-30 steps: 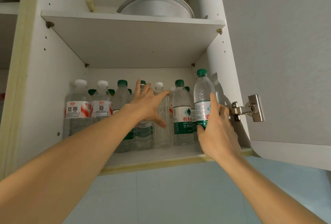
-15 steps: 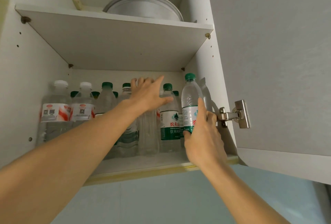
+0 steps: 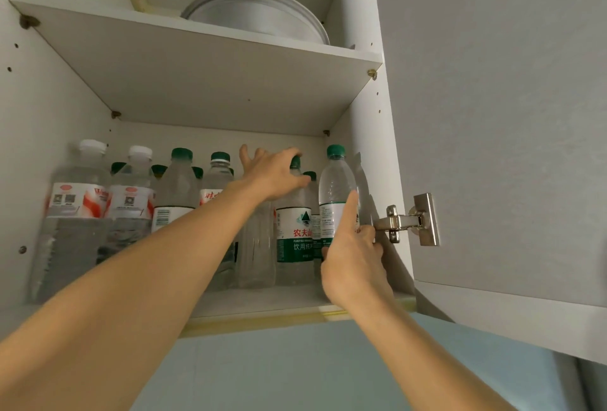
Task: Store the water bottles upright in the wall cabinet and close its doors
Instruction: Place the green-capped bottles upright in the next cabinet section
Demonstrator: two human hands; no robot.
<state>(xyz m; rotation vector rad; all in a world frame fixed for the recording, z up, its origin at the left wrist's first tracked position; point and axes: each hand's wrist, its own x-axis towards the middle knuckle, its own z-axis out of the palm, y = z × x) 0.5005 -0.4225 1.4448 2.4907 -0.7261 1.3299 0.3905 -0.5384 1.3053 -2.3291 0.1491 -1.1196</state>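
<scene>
Bottles are standing upright in rows on the lower shelf of the open wall cabinet, filling it from the left wall almost to the right. Two white-capped ones with red-and-white labels are sitting at the far left, and green-capped ones are crowding the middle and back. The right hand is wrapping around the lower part of one green-capped bottle at the right end of the front row, thumb lying up along its label, fingers curled behind it out of sight. That bottle is standing straight, just beside the cabinet's right wall; whether its base is resting on the shelf I cannot tell. The left hand is reaching in over the middle bottles, fingers spread and loosely open, palm pressing against the top of a green-capped neighbour, not closing on anything. A pale round dish is sitting on the upper shelf. The right door is hanging wide open on its metal hinge.
</scene>
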